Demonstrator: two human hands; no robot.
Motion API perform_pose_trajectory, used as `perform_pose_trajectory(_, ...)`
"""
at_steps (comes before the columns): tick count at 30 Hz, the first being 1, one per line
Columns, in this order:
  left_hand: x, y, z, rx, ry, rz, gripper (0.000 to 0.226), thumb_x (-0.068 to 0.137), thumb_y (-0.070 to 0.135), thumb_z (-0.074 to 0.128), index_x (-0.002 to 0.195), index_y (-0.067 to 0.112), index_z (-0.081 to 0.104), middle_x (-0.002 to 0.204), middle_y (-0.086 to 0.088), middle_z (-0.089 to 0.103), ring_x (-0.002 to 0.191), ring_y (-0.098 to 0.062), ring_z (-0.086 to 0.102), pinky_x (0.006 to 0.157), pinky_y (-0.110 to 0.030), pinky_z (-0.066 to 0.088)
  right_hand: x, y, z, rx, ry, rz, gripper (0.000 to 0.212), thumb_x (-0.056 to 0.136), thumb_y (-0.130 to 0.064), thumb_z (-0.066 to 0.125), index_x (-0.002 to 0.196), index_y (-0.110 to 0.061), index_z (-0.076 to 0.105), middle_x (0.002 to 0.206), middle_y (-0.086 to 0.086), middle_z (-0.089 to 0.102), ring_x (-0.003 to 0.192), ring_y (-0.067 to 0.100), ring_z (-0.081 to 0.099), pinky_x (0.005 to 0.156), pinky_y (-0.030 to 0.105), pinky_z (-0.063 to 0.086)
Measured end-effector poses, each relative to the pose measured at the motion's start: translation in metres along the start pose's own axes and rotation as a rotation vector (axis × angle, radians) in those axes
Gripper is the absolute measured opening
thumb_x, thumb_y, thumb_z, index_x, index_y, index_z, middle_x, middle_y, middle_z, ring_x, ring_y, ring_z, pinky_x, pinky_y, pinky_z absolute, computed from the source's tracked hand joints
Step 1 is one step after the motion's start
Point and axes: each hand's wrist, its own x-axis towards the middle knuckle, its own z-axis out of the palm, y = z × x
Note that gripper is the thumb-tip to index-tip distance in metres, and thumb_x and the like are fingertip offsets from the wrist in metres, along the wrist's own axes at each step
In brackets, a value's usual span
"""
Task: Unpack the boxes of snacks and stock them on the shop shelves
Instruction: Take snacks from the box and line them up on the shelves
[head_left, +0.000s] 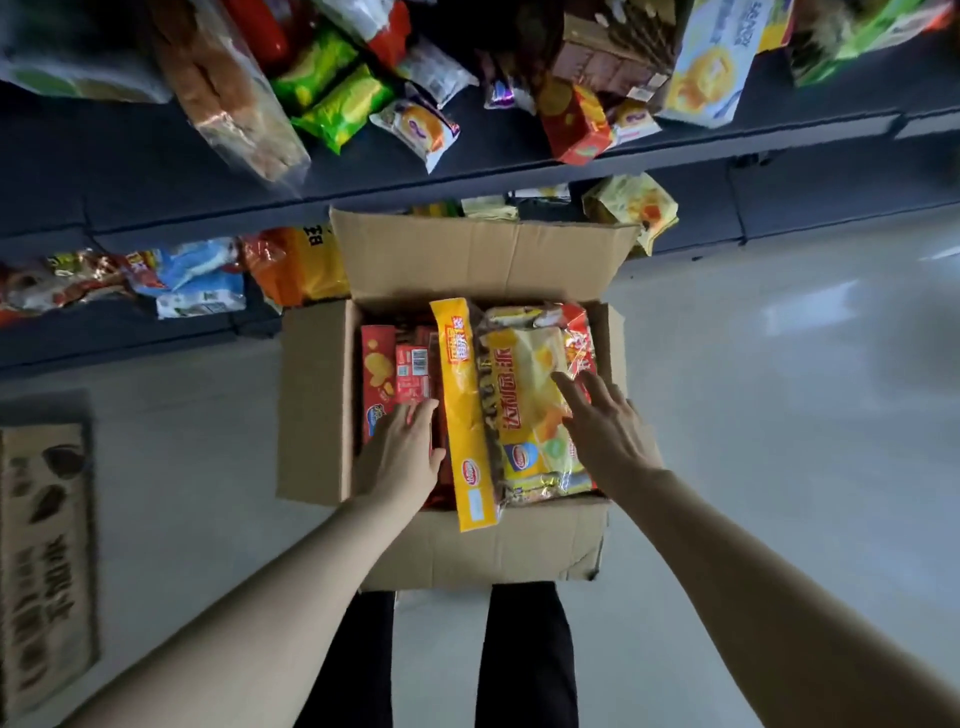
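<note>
An open cardboard box (317, 405) stands on the floor in front of dark shop shelves (156, 171). Inside it lie red snack boxes (387, 364) on the left, a long yellow pack (462, 395) standing on edge in the middle and a large yellow snack bag (530, 395) on the right. My left hand (405, 452) rests flat on the red boxes with fingers apart, holding nothing. Spread over the yellow bag, my right hand (608, 431) touches it with its fingertips and grips nothing.
The shelves hold many snack packs: green bags (337, 98), a bread bag (228, 98), a red carton (576, 122), a pale box (711, 62). A flattened printed carton (47, 561) lies on the floor at the left. Pale floor stretches to the right.
</note>
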Motion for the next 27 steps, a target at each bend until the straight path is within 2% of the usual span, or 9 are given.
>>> perform_pose_trajectory(6,0.02,0.004,0.069,-0.009,0.034,-0.161,0.064,0.09,0.029,0.066,0.145,0.016,0.037,0.141,-0.006,0.047,0.125,-0.025,0.05,0.1,-0.038,0.046,0.084,0.03,0.013,-0.032,-0.091,-0.171,0.067,0.1,-0.033,0.055,0.157,-0.024,0.021,0.156,0.007,0.03,0.138,0.031,0.037,0.104,0.042,0.041)
perform_pose_trajectory(11,0.044,0.013,0.123,-0.081,0.024,-0.3,0.068,0.09,0.032,0.066,0.148,0.017,0.033,0.135,-0.009,0.047,0.117,-0.028,0.053,0.095,-0.037,0.045,0.175,0.032,0.02,-0.142,-0.113,-0.224,0.078,0.093,-0.055,0.057,0.155,-0.023,0.023,0.158,0.01,0.029,0.144,0.033,0.029,0.115,0.046,0.031)
perform_pose_trajectory(14,0.048,0.011,0.149,-0.121,0.021,-0.366,0.072,0.09,0.033,0.065,0.15,0.018,0.028,0.14,-0.007,0.043,0.121,-0.028,0.051,0.099,-0.037,0.045,0.211,0.023,0.027,-0.193,-0.182,-0.278,0.088,0.083,-0.066,0.063,0.152,-0.023,0.03,0.154,0.007,0.038,0.14,0.032,0.037,0.112,0.044,0.032)
perform_pose_trajectory(18,0.047,-0.001,0.172,-0.165,-0.004,-0.404,0.078,0.091,0.034,0.064,0.154,0.02,0.019,0.153,-0.005,0.03,0.136,-0.024,0.04,0.109,-0.035,0.039,0.24,0.011,0.04,-0.18,-0.331,-0.254,0.111,0.069,-0.072,0.073,0.152,-0.019,0.023,0.152,0.013,0.038,0.14,0.034,0.036,0.111,0.047,0.031)
perform_pose_trajectory(21,0.046,-0.009,0.18,-0.18,0.007,-0.396,0.081,0.091,0.033,0.065,0.155,0.019,0.017,0.155,-0.005,0.026,0.137,-0.024,0.039,0.11,-0.035,0.04,0.246,0.004,0.043,-0.22,-0.37,-0.224,0.126,0.058,-0.075,0.078,0.154,-0.017,0.018,0.151,0.015,0.036,0.14,0.037,0.035,0.113,0.051,0.028)
perform_pose_trajectory(24,0.045,-0.01,0.183,-0.152,0.014,-0.389,0.083,0.09,0.035,0.065,0.155,0.017,0.015,0.156,-0.007,0.02,0.14,-0.024,0.035,0.111,-0.034,0.039,0.243,0.001,0.038,-0.215,-0.372,-0.201,0.127,0.05,-0.078,0.08,0.15,-0.018,0.027,0.148,0.012,0.043,0.135,0.037,0.042,0.11,0.049,0.034)
perform_pose_trajectory(27,0.043,-0.009,0.183,-0.142,0.011,-0.375,0.083,0.092,0.035,0.063,0.155,0.017,0.012,0.158,-0.009,0.016,0.143,-0.025,0.03,0.111,-0.032,0.034,0.241,0.005,0.031,-0.136,-0.413,-0.198,0.145,0.021,-0.095,0.069,0.145,-0.025,0.042,0.142,0.0,0.055,0.128,0.028,0.052,0.107,0.045,0.043)
